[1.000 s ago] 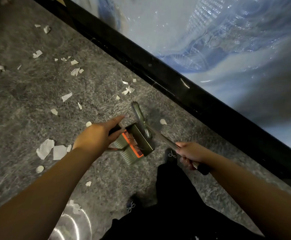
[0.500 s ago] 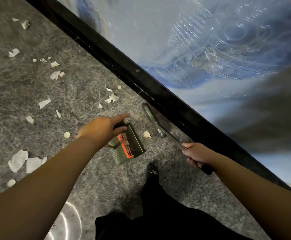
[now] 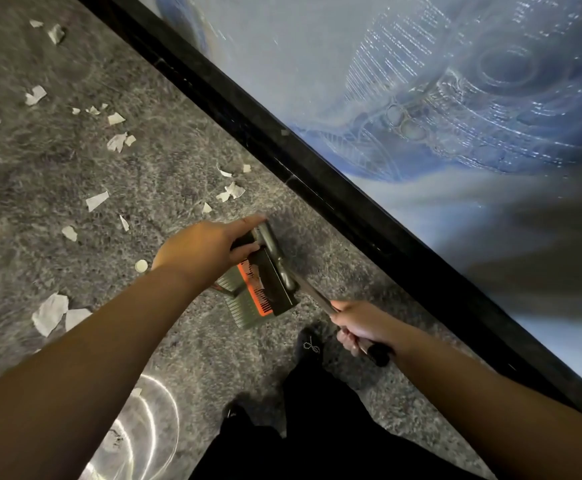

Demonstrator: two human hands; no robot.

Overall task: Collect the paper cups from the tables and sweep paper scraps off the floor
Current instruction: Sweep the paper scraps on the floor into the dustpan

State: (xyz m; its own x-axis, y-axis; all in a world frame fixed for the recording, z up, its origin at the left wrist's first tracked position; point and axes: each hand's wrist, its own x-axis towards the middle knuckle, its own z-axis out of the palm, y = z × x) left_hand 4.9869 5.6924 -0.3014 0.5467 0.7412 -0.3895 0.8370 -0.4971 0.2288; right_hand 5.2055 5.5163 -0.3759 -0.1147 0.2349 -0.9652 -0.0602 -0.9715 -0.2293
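Observation:
My left hand (image 3: 203,250) grips the dark handle of a grey-green dustpan (image 3: 260,296) with an orange comb strip, held low over the grey stone floor. My right hand (image 3: 362,327) grips the long handle of a broom (image 3: 275,249), whose head lies across the dustpan's far edge. A white scrap sits inside the pan. Several white paper scraps (image 3: 97,200) lie scattered on the floor to the left and ahead, with two bigger pieces (image 3: 52,312) beside my left forearm. No paper cup is in view.
A black baseboard (image 3: 317,174) runs diagonally along a blue-white patterned wall (image 3: 438,98) on the right. My dark shoes (image 3: 308,346) stand just below the dustpan. A shiny round metal rim (image 3: 151,427) shows at the bottom left.
The broom head swept left from the baseboard to the dustpan's edge, carrying the small scrap into the pan. My left hand kept the dustpan in place.

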